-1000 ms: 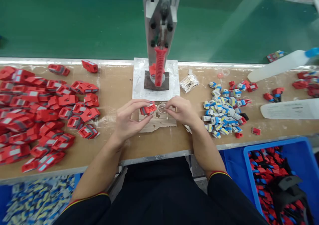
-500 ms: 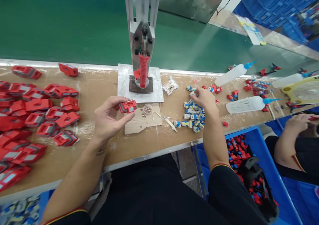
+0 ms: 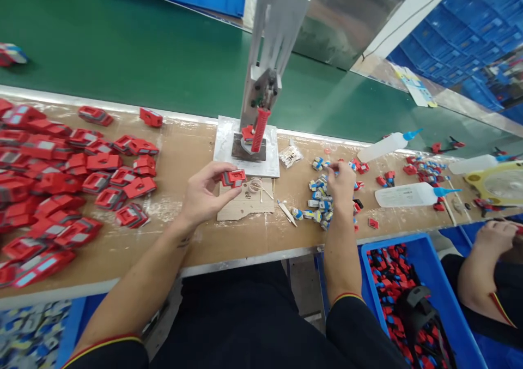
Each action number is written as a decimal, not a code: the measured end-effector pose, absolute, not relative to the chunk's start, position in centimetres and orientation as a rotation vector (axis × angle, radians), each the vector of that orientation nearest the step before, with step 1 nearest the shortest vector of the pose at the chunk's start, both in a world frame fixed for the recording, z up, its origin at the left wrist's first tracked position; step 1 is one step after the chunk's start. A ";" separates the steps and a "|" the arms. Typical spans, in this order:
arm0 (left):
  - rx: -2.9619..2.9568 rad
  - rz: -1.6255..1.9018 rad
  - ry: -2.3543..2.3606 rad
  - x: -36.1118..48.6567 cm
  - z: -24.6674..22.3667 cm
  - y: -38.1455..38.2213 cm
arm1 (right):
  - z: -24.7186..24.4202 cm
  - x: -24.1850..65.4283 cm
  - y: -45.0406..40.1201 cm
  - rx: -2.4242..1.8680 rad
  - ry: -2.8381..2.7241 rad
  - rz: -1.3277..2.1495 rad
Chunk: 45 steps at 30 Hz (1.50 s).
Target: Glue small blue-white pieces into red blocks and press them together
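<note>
My left hand (image 3: 206,194) grips a small red and grey plastic toy car body (image 3: 233,177) between thumb and fingers, its recessed side facing me. Over the right part of the table, my right hand (image 3: 342,181) reaches down at the upper edge of a pile of small blue, white and yellow blocks (image 3: 315,203). Its fingers are bent together, and whatever lies between their tips is hidden. Ahead of my left hand stands a hand press with a red handle (image 3: 260,130), a red piece (image 3: 247,133) under it. Cotton swabs (image 3: 267,191) lie on a cardboard scrap (image 3: 229,212).
Many red car bodies (image 3: 102,162) cover the left side. White squeeze bottles (image 3: 404,194) with blue tips lie right. Tweezers-like white tool (image 3: 287,213) and a swab bag (image 3: 291,155) are near the middle. A blue crate (image 3: 443,287) stands below; a co-worker's hand (image 3: 494,239) is far right.
The view has swung left, so the table's things appear further right. My right hand's fingers have drawn closer together at the pile. My left hand still holds the red car body.
</note>
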<state>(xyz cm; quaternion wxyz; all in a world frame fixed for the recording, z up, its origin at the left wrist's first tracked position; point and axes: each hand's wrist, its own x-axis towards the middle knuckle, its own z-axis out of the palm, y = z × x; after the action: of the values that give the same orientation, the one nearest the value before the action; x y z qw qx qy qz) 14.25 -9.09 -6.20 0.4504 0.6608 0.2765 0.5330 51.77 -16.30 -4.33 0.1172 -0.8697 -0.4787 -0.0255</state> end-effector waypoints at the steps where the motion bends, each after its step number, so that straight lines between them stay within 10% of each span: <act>1: 1.629 1.314 0.667 14.3 -6.1 -9.1 | -4.4 51.8 -16.5 -2.530 -1.396 -0.093; 19: 1.518 1.268 0.676 14.3 -6.5 -8.9 | -4.6 50.6 -13.1 -2.266 -1.558 0.305; 32: 1.361 1.099 0.441 14.4 -6.0 -10.1 | -2.1 38.0 -17.5 -1.075 -0.897 1.172; 45: 1.592 1.105 0.519 14.4 -6.4 -10.6 | -1.5 32.7 -16.8 -1.210 -1.790 0.067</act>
<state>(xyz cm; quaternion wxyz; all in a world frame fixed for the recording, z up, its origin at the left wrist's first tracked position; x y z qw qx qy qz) 14.41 -10.60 -6.39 0.5376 0.6690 0.2181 0.4646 32.66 -16.79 -1.48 0.4707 -0.4939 -0.7305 0.0275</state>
